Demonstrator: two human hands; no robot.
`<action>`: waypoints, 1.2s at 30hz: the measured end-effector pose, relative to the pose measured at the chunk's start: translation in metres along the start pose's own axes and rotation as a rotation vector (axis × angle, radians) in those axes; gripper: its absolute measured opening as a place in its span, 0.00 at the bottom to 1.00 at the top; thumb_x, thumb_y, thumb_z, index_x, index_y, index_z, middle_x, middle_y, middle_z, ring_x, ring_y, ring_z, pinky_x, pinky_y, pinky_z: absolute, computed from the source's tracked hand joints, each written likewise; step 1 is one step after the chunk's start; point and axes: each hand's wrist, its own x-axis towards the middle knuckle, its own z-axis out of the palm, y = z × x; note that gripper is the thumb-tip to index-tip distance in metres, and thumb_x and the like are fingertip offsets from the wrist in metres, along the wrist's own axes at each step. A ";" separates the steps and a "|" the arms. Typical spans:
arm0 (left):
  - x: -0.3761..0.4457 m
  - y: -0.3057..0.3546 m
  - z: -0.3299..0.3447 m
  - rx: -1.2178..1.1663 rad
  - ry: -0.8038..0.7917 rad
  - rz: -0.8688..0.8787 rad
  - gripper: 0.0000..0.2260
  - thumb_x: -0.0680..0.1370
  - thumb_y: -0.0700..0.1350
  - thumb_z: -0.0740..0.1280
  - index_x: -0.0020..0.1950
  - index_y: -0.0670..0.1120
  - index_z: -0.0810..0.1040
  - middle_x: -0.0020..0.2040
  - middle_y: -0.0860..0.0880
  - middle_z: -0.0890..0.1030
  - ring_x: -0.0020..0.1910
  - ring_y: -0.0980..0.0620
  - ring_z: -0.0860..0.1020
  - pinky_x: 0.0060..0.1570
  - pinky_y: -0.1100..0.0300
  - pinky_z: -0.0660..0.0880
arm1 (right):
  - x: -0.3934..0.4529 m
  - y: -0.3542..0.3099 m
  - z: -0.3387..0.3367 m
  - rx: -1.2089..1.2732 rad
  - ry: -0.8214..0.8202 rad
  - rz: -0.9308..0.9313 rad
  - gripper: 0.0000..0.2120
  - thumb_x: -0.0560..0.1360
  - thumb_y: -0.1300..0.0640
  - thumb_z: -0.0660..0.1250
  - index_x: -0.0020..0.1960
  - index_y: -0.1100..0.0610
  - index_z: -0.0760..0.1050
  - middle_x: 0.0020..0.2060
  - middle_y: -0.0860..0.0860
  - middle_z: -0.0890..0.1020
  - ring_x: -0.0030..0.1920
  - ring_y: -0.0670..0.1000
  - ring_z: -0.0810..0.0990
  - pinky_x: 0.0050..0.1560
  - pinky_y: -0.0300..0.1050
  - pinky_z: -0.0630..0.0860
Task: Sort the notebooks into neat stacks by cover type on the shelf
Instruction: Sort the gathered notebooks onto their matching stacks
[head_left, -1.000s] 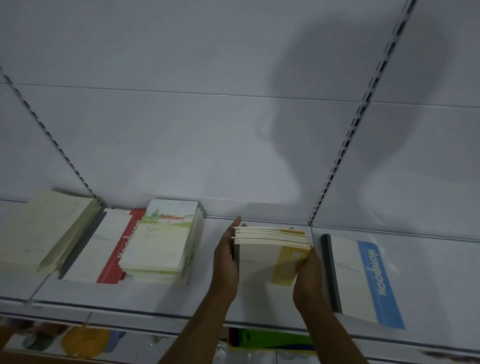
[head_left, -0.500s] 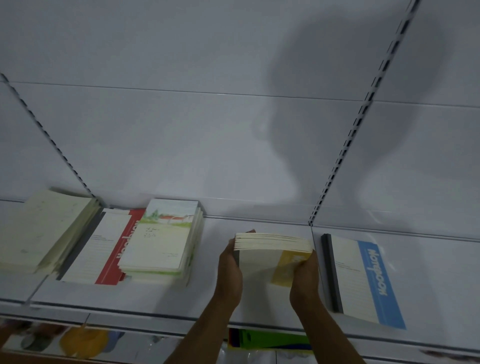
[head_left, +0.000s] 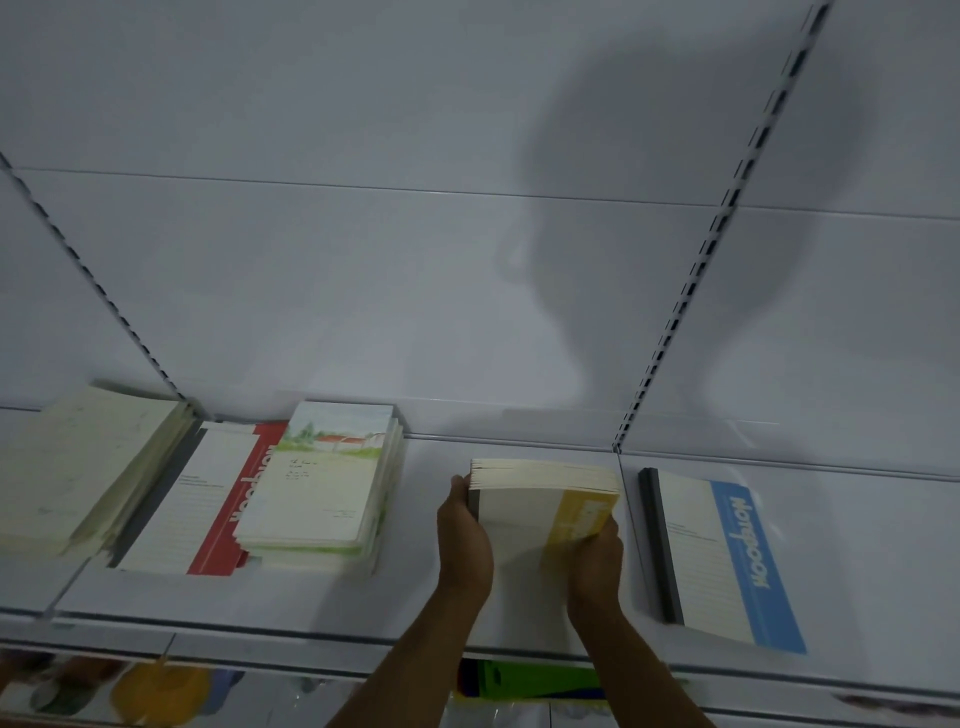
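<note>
Notebooks with a yellow band on the cover (head_left: 545, 499) form the bundle in hand, held on edge between the two hands in the middle of the shelf (head_left: 857, 545), in the gap between the landscape-cover stack (head_left: 322, 483) to the left and the blue-band notebook (head_left: 727, 556) to the right. In the head view, the only one, the left hand (head_left: 464, 540) wraps the dark spine edge with its fingers curled behind, and the right hand (head_left: 597, 551) cups the yellow lower corner, so both are closed on the bundle; the lower edge seems to rest on or just above the shelf, though the hands hide it and I cannot tell which. The page edges along the top look slightly stepped, so my worry is that loosening either side before the bundle is squared and laid flat would let the books fan out or slide toward the front lip of the shelf. Tipping it rightward could bump the blue-band notebook, which already lies skewed. Farther left, the landscape-cover stack partly overlaps the red-band notebook (head_left: 208, 499), beside the cream stack (head_left: 83, 467), and any jolt along the shelf could shift that overlap further.
</note>
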 end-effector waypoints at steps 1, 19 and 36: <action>0.000 0.000 -0.001 0.006 -0.007 0.011 0.28 0.84 0.47 0.48 0.38 0.54 0.85 0.35 0.50 0.84 0.34 0.56 0.82 0.31 0.63 0.77 | -0.002 0.001 -0.002 0.005 -0.035 0.015 0.17 0.83 0.59 0.49 0.41 0.57 0.72 0.36 0.56 0.78 0.37 0.56 0.78 0.39 0.52 0.79; -0.010 0.009 -0.009 0.184 -0.175 0.061 0.22 0.85 0.49 0.48 0.59 0.40 0.79 0.53 0.41 0.83 0.55 0.46 0.81 0.57 0.52 0.77 | -0.058 -0.116 0.045 -1.353 -0.292 -0.999 0.30 0.79 0.39 0.40 0.41 0.53 0.75 0.32 0.50 0.79 0.33 0.51 0.77 0.44 0.46 0.75; -0.027 -0.009 0.002 0.065 0.052 0.135 0.32 0.85 0.46 0.46 0.31 0.62 0.81 0.32 0.56 0.81 0.35 0.62 0.79 0.35 0.72 0.74 | -0.064 -0.107 0.028 -1.405 -0.321 -1.263 0.19 0.78 0.48 0.49 0.40 0.54 0.74 0.31 0.49 0.78 0.28 0.50 0.74 0.32 0.41 0.66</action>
